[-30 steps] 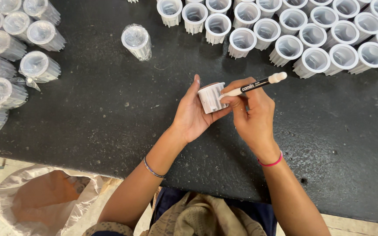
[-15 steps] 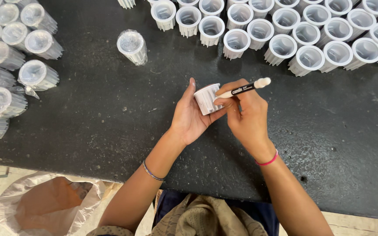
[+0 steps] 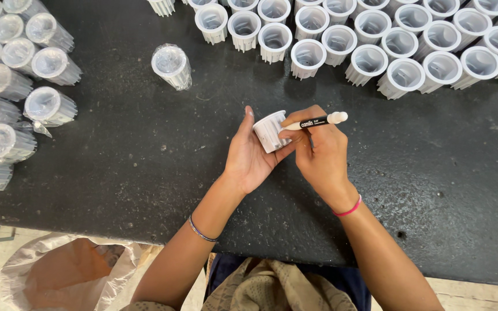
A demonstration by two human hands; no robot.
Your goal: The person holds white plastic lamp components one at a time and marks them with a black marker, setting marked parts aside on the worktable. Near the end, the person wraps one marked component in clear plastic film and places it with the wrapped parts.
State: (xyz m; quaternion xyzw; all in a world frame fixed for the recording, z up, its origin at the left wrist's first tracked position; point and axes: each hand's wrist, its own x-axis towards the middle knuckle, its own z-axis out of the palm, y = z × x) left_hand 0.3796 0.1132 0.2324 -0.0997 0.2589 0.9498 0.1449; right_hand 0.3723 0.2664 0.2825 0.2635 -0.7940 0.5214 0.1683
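My left hand [image 3: 250, 154] holds a small white ribbed plastic cup [image 3: 269, 131] on its side, just above the black table [image 3: 145, 150]. My right hand [image 3: 320, 152] grips a white marker pen [image 3: 315, 121] with a black band; its tip touches the side of the cup. A thin bangle circles my left wrist and a pink band my right wrist.
Rows of bare white ribbed cups [image 3: 376, 40] stand along the far right. Cups wrapped in clear plastic [image 3: 12, 92] lie at the left, and one wrapped cup [image 3: 172, 65] stands alone. An open sack [image 3: 67, 270] sits below the table's near edge.
Both hands stay together on the cup and pen. The pen has shifted slightly against the cup. The view has moved a little.
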